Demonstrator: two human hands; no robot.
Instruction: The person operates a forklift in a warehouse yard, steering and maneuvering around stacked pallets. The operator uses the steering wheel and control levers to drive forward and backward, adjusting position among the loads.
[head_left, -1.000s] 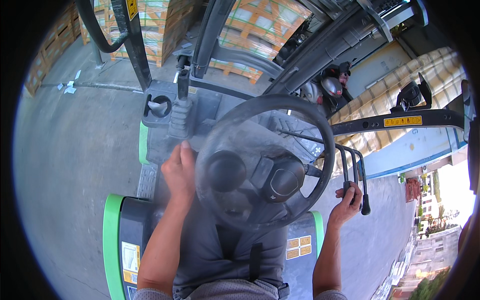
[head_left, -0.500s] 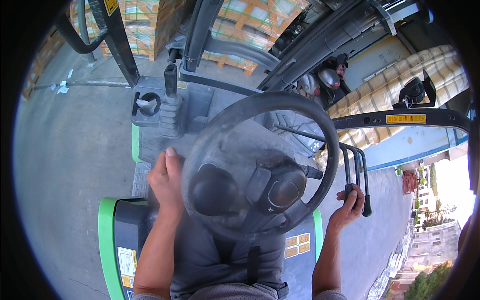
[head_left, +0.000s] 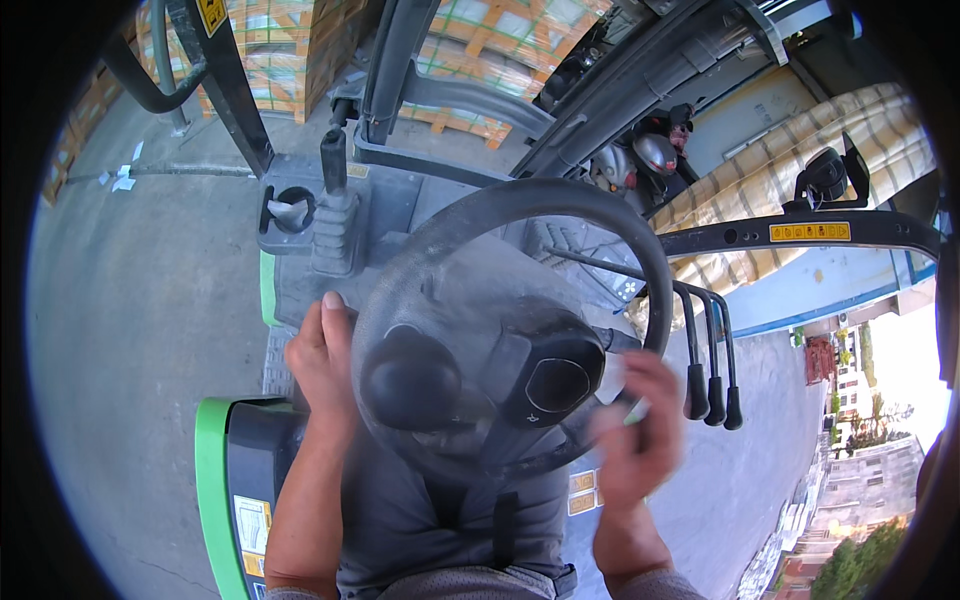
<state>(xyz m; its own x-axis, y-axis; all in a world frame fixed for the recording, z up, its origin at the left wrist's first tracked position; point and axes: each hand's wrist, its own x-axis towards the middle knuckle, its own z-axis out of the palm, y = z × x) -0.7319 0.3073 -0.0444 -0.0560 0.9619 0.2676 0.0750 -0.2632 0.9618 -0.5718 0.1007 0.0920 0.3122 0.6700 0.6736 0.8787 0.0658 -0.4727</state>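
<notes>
In front of me is a dark steering wheel [head_left: 535,195] with a round black spinner knob [head_left: 410,378] on its left side. My left hand [head_left: 322,352] is beside the rim's left edge, fingers curled in and thumb on top, with nothing seen in it. Smeared by motion, my right hand [head_left: 645,430] is at the rim's lower right; whether it touches the wheel I cannot tell. Right of the wheel stand three black control levers [head_left: 714,385], and no hand is on them. A lever with a rubber boot [head_left: 334,225] rises ahead on the left.
Beside that lever, a cup holder [head_left: 290,210] has pale crumpled material in it. Beyond the dark mast [head_left: 640,90] stand wrapped wooden crates [head_left: 480,60] and parked scooters [head_left: 640,155]. A striped cloth-covered load [head_left: 800,165] lies to the right, behind a black bar [head_left: 850,230] with a mirror.
My right hand has let go of the levers and moved left to the wheel's lower right side. My left hand has stayed almost where it was.
</notes>
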